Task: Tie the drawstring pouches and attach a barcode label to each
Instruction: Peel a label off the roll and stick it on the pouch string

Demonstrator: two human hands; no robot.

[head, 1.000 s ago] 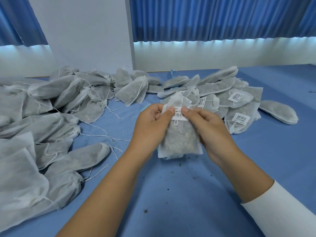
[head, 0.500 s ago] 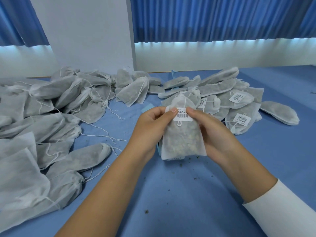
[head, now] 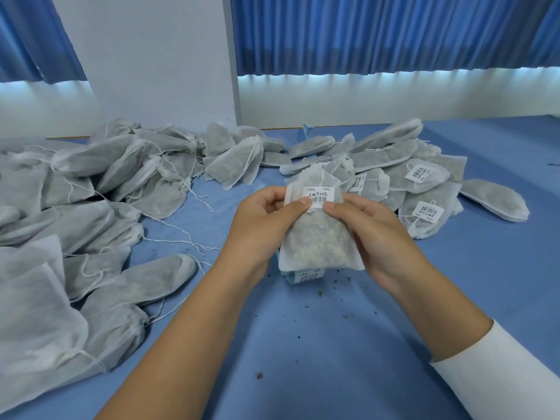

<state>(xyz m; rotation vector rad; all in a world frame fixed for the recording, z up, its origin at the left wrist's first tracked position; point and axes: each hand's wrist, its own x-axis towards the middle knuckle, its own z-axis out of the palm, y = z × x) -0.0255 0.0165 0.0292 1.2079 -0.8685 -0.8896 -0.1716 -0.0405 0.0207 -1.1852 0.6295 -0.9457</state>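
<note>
A white mesh drawstring pouch filled with dried herbs is held upright just above the blue table. My left hand grips its left side and my right hand grips its right side. Both thumbs press the lower edge of a white barcode label lying across the pouch's neck. Under the pouch lies a blue-edged sheet of labels, mostly hidden.
A big heap of unlabelled pouches with loose strings covers the left of the blue table. Labelled pouches are piled at the back right. Herb crumbs dot the cloth near me. A white pillar and blue curtains stand behind.
The pouch has been lifted and tilted up from lying flat, and the label now faces me with both thumbs on its lower edge.
</note>
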